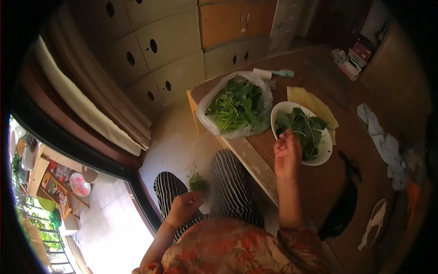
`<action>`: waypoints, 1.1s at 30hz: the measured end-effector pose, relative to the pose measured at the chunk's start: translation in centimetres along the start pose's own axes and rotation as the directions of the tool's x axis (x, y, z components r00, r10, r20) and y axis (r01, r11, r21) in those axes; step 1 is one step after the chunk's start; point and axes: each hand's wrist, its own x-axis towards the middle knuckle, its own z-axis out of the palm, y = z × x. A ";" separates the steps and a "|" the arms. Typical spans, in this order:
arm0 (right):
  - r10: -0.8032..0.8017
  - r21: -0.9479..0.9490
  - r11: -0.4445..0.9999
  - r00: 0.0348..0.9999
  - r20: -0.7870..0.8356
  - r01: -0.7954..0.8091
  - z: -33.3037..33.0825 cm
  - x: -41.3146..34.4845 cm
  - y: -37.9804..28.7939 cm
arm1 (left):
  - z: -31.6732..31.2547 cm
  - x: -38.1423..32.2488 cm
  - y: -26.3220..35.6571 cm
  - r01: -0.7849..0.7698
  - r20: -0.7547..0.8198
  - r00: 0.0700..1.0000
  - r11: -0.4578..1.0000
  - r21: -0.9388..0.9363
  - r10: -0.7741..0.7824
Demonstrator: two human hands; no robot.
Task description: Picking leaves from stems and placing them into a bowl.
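Note:
My right hand (286, 156) is raised at the near rim of a white oval plastic basket (326, 156). Its thumb and finger pinch a thin green stem (296, 133) that arcs over the basket. Inside the basket lie loose leafy greens (309, 132). To its left, a clear plastic bag (203, 113) stands open, full of leafy greens with long stems (236, 106). My left hand (187, 204) hovers over my lap with curled fingers; blur hides whether it holds anything. Below, between my knees, a small heap of green scraps (197, 182) rests on the floor.
The brown table (260, 145) has its edge by my right knee. On it lie a yellow cloth (309, 101), a teal-handled tool (282, 73), a black strapped item (342, 209) and a white face mask (374, 222). A doorway (133, 191) opens at my left.

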 end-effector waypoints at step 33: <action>-0.052 -0.721 0.651 0.961 0.270 0.238 5.6 8.9 2.6 | -2.2 3.1 -0.9 -0.007 0.037 0.999 0.999 -0.035 0.009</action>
